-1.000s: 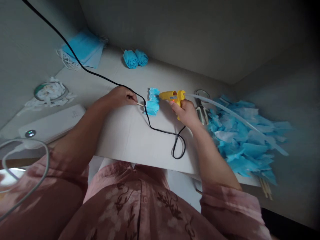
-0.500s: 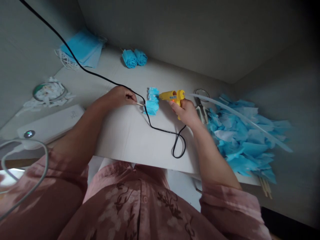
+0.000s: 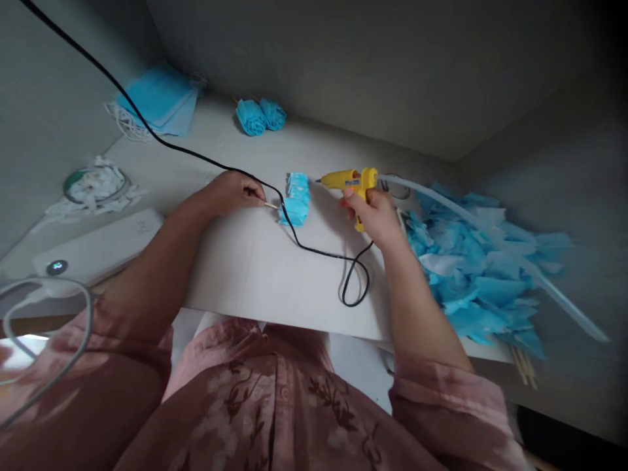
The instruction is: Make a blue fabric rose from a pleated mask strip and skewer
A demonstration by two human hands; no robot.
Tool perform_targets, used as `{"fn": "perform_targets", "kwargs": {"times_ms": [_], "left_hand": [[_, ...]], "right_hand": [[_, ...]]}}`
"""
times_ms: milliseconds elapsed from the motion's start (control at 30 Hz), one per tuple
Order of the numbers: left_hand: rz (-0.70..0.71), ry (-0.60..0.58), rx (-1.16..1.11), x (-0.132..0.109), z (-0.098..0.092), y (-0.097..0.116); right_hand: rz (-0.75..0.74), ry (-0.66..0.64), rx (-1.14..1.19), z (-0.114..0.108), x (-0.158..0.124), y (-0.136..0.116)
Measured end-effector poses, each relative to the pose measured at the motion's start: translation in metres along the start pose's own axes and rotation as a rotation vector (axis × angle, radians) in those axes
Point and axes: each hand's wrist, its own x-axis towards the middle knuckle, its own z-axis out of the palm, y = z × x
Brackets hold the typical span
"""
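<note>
My right hand (image 3: 375, 212) grips a yellow glue gun (image 3: 350, 181) with a long clear glue stick (image 3: 490, 245) trailing out of its back. The nozzle points left, a short gap from a folded blue fabric piece (image 3: 297, 199) lying on the white table (image 3: 255, 261). My left hand (image 3: 235, 191) is closed in a pinch on a thin wooden stick (image 3: 271, 206) that runs into the blue piece. The gun's black cord (image 3: 314, 250) crosses the fabric and loops near the table's front edge.
A heap of blue fabric scraps (image 3: 481, 268) lies right of the gun, with scissors (image 3: 400, 193) partly hidden behind my hand. Two blue fabric roses (image 3: 260, 116) and stacked blue masks (image 3: 157, 98) sit at the back. A bowl of white scraps (image 3: 95, 185) and a white device (image 3: 93, 248) are left.
My right hand has drawn the glue gun to the right, away from the blue fabric piece its nozzle was touching. The left hand has stayed on the stick.
</note>
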Motion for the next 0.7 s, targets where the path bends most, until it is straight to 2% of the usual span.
{"fn": "perform_targets", "kwargs": {"times_ms": [100, 233, 700], "left_hand": [[0.013, 0.015, 0.025, 0.002, 0.0, -0.004], [0.057, 0.032, 0.057, 0.006, 0.0, -0.009], [0.119, 0.054, 0.099, 0.008, 0.002, -0.015]], "right_hand": [[0.052, 0.034, 0.204, 0.009, 0.002, 0.005], [0.057, 0.072, 0.309, 0.022, 0.003, 0.009], [0.055, 0.123, 0.315, 0.027, 0.008, 0.019]]}}
